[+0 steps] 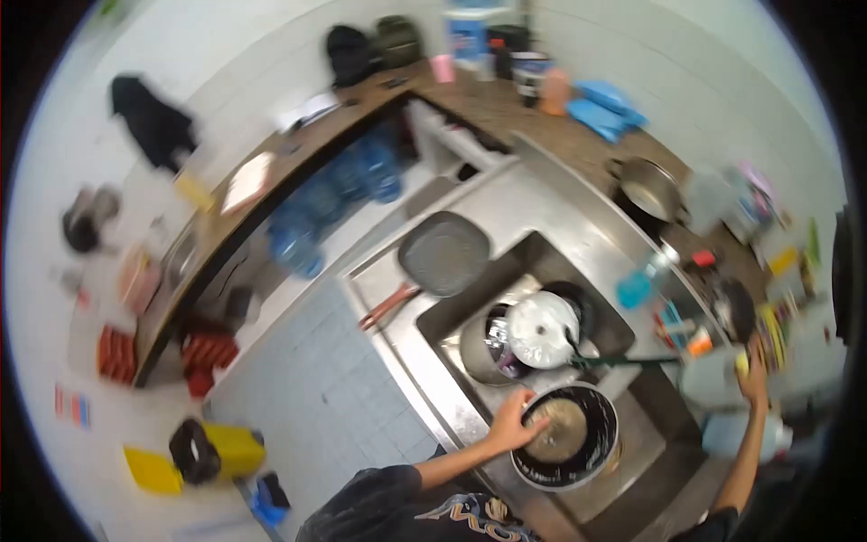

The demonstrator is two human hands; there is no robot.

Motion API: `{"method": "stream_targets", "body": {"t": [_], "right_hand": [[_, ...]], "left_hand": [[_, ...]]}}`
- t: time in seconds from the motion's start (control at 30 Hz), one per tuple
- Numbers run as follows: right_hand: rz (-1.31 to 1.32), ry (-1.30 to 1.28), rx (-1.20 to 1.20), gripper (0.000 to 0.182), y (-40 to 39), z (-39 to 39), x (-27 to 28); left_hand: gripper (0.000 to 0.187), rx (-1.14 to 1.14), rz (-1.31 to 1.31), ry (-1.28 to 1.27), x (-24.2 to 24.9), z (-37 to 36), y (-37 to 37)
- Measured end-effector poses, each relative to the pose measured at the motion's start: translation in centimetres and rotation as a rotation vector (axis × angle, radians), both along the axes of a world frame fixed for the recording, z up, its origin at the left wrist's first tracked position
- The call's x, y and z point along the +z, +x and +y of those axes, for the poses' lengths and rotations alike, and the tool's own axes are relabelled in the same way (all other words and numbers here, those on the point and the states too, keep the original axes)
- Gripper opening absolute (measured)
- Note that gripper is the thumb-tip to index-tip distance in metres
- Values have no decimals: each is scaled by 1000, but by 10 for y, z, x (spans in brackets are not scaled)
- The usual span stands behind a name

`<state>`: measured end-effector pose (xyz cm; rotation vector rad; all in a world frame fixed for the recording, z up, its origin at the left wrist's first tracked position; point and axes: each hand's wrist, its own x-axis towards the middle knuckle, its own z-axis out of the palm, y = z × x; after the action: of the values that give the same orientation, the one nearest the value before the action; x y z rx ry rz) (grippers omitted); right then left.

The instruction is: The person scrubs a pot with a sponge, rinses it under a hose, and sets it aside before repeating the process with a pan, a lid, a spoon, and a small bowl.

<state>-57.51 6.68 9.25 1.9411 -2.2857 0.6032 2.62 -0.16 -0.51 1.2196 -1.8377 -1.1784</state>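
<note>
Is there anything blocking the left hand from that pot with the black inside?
Nothing visible does. The left hand holds the pot by its rim, fingers reaching over the inside. The heaped cookware lies beyond, in a sink basin, not between them.

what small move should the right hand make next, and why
Probably bring the right hand over to the round metal pot with a black interior: the left hand holds its rim, and its bottom looks tan and cloudy. The right hand is off to the side, at a small yellow object; whether it grips that is unclear.
</note>
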Motion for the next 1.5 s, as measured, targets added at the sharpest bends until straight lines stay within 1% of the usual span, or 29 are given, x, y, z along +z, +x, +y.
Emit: {"method": "stream_targets", "body": {"t": [0.03, 0.07, 0.1, 0.13, 0.23, 0.43, 0.53, 0.6, 0.63, 0.67, 0.73, 0.77, 0.8, 0.83, 0.9, 0.93, 0.97, 1.0, 1.03, 1.07, 1.13, 1.2, 1.23, 1.27, 1.33, 1.37, 1.4, 1.47, 1.5], "right_hand": [[-43, 720, -183, 70, -4, -20, 20], [-57, 823, -193, 66, -52, -18, -30], [19, 924, -89, 55, -74, -24, -60], [391, 1080, -107, 51, 40, -57, 13], [420, 1011, 30, 51, 3, -16, -12], [428, 925, 209, 54, -5, -100, -69], [455, 914, 194, 55, -20, -136, -61], [438, 1020, 107, 56, -41, -79, -49], [428, 1097, 48, 56, -54, -33, -38], [424, 1151, -21, 56, -79, -28, -47], [2, 659, -272, 55, -6, -14, 28], [88, 475, -398, 47, 18, -2, 46], [123, 339, -351, 41, 52, 0, 77], [161, 115, -368, 35, 73, 8, 80], [-194, -239, -403, 37, 163, 22, 100], [-561, -275, -455, 35, 230, 14, 117], [-856, -348, -556, 35, 278, 16, 106], [-855, -256, -493, 37, 308, 26, 82], [-502, -298, -308, 40, 335, 26, 46], [-810, -241, -576, 42, 386, 20, 15], [-962, -34, -583, 46, 423, 22, -96], [-959, -92, -890, 45, 452, 2, -154], [-1124, -146, -935, 43, 462, -8, -178], [-1284, -206, -967, 41, 467, -19, -191], [-1190, -52, -799, 42, 497, -20, -196], [-1273, -159, -653, 41, 509, -10, -199], [-1028, 26, -271, 40, 512, 2, -182], [-1233, 131, -83, 36, 502, 22, -131], [-1240, 120, -87, 36, 494, 30, -133]], "left_hand": [[54, 22, -21, -32, 0, 0, -1], [52, 27, -43, -62, -2, 0, -4], [48, 28, -60, -65, -1, -1, -6], [46, 33, -78, -14, -7, 2, -7], [40, 45, -89, 26, -1, 0, -8], [29, 40, -91, 257, 0, 2, -5], [30, 138, -48, 179, -21, 0, -3], [34, 167, -21, 153, -34, 12, 0], [33, 187, -10, 219, -37, 12, 2], [32, 140, 73, 303, -32, 8, 4], [32, 124, 260, 590, -34, 8, 11], [33, 176, 355, 698, -29, 8, 5], [34, 244, 437, 801, -19, 8, 5], [37, 236, 448, 793, -16, 4, 1], [36, 218, 476, 740, -11, 11, 0], [35, 243, 501, 688, -10, 13, -5], [38, 216, 511, 671, -7, 16, -6], [38, 185, 511, 664, -7, 19, -7], [38, 157, 494, 566, -12, 21, -11], [38, 134, 472, 469, -12, 24, -14], [37, 122, 399, 394, 6, 29, -21], [37, 2, 315, 253, 22, 36, -24], [35, -51, 301, 193, 26, 41, -25], [35, -78, 301, 189, 26, 41, -27], [35, -197, 240, -60, 29, 39, -25], [33, -226, 239, -179, 33, 29, -26], [35, -247, 222, -293, 38, 19, -28], [37, -236, 74, -435, 49, 9, -26], [37, -248, 70, -440, 48, 9, -26]]}}
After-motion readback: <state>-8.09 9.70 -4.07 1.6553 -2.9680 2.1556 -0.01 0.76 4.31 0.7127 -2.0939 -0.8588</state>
